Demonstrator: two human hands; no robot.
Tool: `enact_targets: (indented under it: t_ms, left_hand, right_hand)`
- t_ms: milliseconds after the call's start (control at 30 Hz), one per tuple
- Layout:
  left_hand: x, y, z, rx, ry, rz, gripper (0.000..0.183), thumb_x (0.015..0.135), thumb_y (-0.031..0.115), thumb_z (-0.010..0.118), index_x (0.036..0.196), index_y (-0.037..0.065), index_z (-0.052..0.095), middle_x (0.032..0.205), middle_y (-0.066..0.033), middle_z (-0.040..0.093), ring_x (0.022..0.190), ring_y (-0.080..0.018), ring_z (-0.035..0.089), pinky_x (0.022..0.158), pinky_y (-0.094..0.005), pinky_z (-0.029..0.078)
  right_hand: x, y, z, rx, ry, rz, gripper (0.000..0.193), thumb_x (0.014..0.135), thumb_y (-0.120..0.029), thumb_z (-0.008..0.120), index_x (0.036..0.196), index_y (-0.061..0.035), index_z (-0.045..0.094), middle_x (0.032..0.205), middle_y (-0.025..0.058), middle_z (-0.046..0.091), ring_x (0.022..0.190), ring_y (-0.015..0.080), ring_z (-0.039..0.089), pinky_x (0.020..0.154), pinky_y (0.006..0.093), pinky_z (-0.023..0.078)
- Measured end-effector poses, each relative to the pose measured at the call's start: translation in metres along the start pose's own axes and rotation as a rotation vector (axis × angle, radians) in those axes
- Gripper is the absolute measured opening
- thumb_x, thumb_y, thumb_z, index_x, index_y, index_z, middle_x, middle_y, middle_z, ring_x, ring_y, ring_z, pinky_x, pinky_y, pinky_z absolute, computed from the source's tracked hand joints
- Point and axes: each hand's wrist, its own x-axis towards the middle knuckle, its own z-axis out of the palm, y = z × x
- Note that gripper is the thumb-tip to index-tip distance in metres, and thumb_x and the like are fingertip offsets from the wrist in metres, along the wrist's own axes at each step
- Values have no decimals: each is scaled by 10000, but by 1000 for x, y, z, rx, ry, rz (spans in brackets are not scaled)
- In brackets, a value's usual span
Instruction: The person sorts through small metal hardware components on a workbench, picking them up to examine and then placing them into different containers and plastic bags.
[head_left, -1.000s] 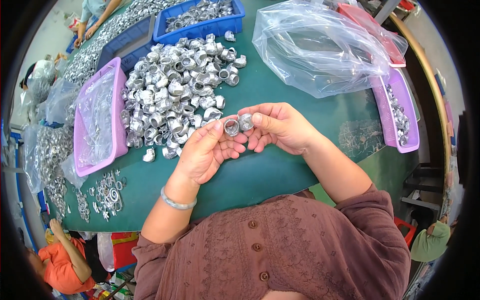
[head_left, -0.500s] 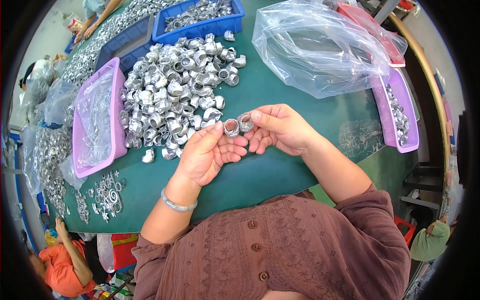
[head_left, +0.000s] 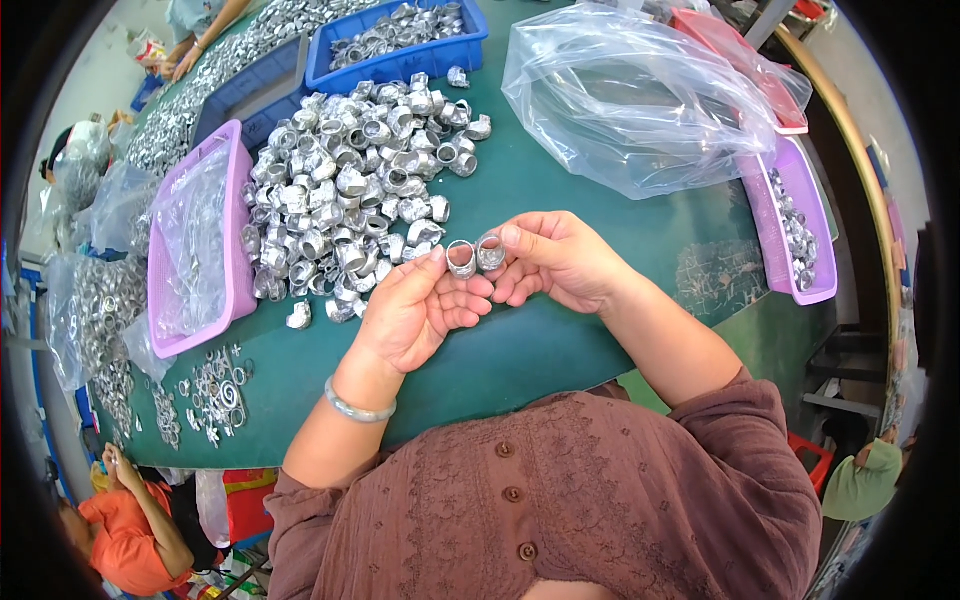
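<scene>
Fingers (head_left: 458,302) pinching: left hand (head_left: 405,318) one ring (head_left: 461,270), right hand (head_left: 565,258) another ring (head_left: 491,262). I'd keep pinch light, rings level, low over worktop (head_left: 560,345).

Across the green table (head_left: 560,365) to my right I see a big clear plastic bag (head_left: 630,110) spread out, with a red tray (head_left: 700,24) partly under clear plastic and a purple basket (head_left: 820,282) near the edge. On my left stands a lilac basket (head_left: 240,230) lined with clear plastic; beyond it, a blue bin (head_left: 400,70). Down at my lower left, a co-worker in an orange shirt (head_left: 135,535) is near a red bag (head_left: 252,505).
</scene>
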Motion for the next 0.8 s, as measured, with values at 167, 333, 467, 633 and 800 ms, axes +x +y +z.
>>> enact_targets:
  t_ms: [167, 333, 467, 633, 800]
  left_hand:
    - [0, -1, -3, 2, 3, 4, 332, 941, 226, 324, 1063, -31, 496, 855, -163, 619, 713, -228, 630, 614, -271, 531]
    - [1, -2, -4, -20, -8, -1, 344, 941, 229, 319, 1075, -37, 491, 856, -159, 619, 713, -225, 629, 615, -272, 531]
    - [2, -2, -2, -8, -4, 5, 350, 938, 239, 331, 1086, -36, 490, 852, -147, 621, 707, -219, 629, 613, -269, 530]
    - [6, -10, 16, 413, 151, 163, 305, 928, 225, 385, 1083, -17, 490, 784, -103, 612, 642, -153, 600, 567, -229, 497]
    - [7, -14, 32, 899, 144, 405, 279, 934, 196, 368, 1125, 3, 430, 760, -70, 582, 619, -119, 562, 550, -220, 464]
  right_hand:
    - [-1, -2, 1, 1, -2, 8, 305, 867, -260, 532, 879, 43, 566, 760, 129, 610, 594, 156, 605, 543, 238, 516]
    - [-1, -2, 0, 21, -1, 8, 337, 876, -283, 512, 884, 51, 559, 761, 129, 603, 610, 158, 605, 555, 245, 518]
    - [-2, -4, -1, 42, -1, 22, 354, 872, -302, 515, 886, 50, 552, 763, 125, 598, 617, 159, 604, 556, 255, 518]
    - [-4, -3, 0, -24, -22, -23, 376, 853, -321, 545, 962, 37, 520, 749, 98, 582, 590, 140, 577, 542, 247, 508]
    - [-8, -4, 3, -133, -59, -131, 323, 774, -182, 652, 1003, 4, 520, 725, 46, 559, 573, 94, 534, 454, 221, 464]
